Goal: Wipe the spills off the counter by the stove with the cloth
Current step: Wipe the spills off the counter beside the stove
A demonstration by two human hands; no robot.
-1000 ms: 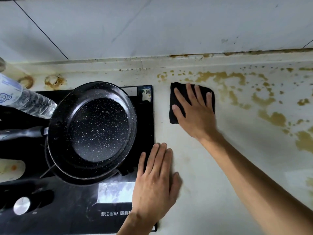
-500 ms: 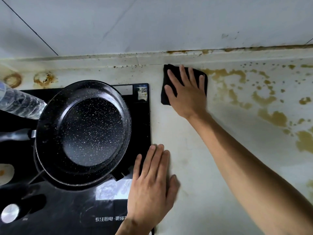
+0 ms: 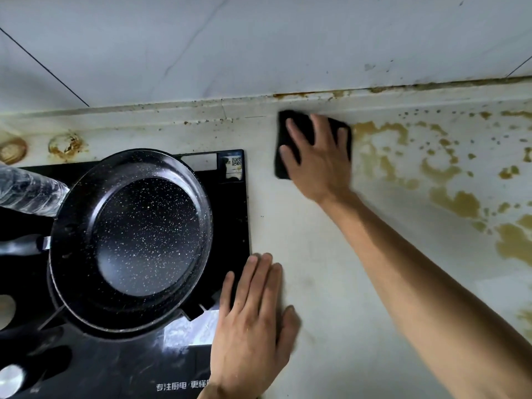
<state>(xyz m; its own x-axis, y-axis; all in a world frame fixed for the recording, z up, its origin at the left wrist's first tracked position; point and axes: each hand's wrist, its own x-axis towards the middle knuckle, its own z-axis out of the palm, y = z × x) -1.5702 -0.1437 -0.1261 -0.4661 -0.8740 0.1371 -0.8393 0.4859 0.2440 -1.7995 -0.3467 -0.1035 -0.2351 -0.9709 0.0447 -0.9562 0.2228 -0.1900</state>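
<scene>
- Cloth [image 3: 299, 131], black and folded, lies flat on the bench [image 3: 331, 269] at the back edge, right up against the raised lip under the wall tiles.
- Right hand [image 3: 319, 159] rests on top of the cloth, fingers [image 3: 296, 131] straight and spread, palm pressing down; nothing curled round it, so released, flat press only.
- Most of the cloth is covered by the hand; far corners and left edge show.
- Spills [image 3: 449, 174], brownish-yellow patches and dots, spread over the bench to the right of the cloth; nearest patch sits just beside the cloth's right edge.
- More brown staining runs along the seam under the tiles above the cloth.
- Left hand [image 3: 253, 321] lies flat, fingers straight and together, released, holding nothing; it straddles the right edge of the stove [image 3: 233, 220], partly on the black glass, partly on the bench.
- Bench between the two hands is pale, faint smears only.
- Frying pan [image 3: 132, 240], black with white speckles, sits on the stove, left of both hands, well apart from the cloth.
- Plastic bottle [image 3: 26, 191], clear, lies at the left frame edge, its end by the pan rim; touching or not, can't tell.
- Two rust-coloured ring marks [image 3: 66, 145] on the bench behind the stove, far left.
- Silver knob [image 3: 10, 378] at bottom-left corner of the stove, blurred.
</scene>
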